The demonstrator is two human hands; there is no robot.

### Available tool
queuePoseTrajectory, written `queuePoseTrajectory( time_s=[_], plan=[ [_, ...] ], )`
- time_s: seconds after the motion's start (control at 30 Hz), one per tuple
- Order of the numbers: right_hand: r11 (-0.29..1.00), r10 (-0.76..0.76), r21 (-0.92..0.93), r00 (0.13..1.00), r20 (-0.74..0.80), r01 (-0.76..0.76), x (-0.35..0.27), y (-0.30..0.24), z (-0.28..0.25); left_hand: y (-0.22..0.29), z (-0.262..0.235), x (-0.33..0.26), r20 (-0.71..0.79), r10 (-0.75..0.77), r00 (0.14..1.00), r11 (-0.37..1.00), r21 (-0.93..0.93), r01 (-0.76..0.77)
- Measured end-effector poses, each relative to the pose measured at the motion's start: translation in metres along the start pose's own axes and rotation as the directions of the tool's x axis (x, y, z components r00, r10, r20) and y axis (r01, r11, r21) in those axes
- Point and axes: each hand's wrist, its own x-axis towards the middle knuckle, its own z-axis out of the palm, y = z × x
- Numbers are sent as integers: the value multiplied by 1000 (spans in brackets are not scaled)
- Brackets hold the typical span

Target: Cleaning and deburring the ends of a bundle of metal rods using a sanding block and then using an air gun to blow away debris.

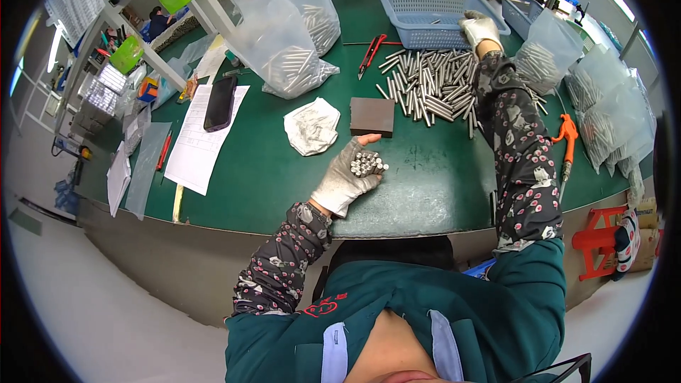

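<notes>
My left hand [339,186], in a pale worn glove with the thumb bare, is closed around a bundle of short metal pins [367,164], their round ends facing up. Just beyond it lie a brown rectangular block [372,117] and a crumpled white cloth [312,126]. Stretched far forward, my gloved right hand [482,30] is over the right end of a blue plastic basket [424,37]. Its fingers are too small and turned away to show whether they grip anything. A loose pile of metal pins [433,84] spreads in front of the basket, partly behind my right forearm.
Bags of pins [292,64] stand at back left, with more pin bags [601,117] at right. Red-handled cutters [370,53] lie left of the pile. An orange air gun [567,136] lies at right. A phone [220,103] rests on paper sheets [201,143] at left.
</notes>
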Motion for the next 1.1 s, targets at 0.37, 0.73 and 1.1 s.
queuePoseTrajectory(
  time_s=[0.37, 0.73, 1.1],
  plan=[
    [772, -455, 101, 435, 777, 628, -214, -54, -44, 0, -4, -2, -23, 44, 999, 999, 12, -44],
    [716, -42, -641, 934, 354, 276, -271, 36, -163, 2, 4, -1, -5, 78, 997, 997, -11, -78],
    [633, 136, -738, 906, 401, 232, -303, 40, -138, -12, -3, 5, -23, 123, 992, 988, 97, -120]
  ],
)
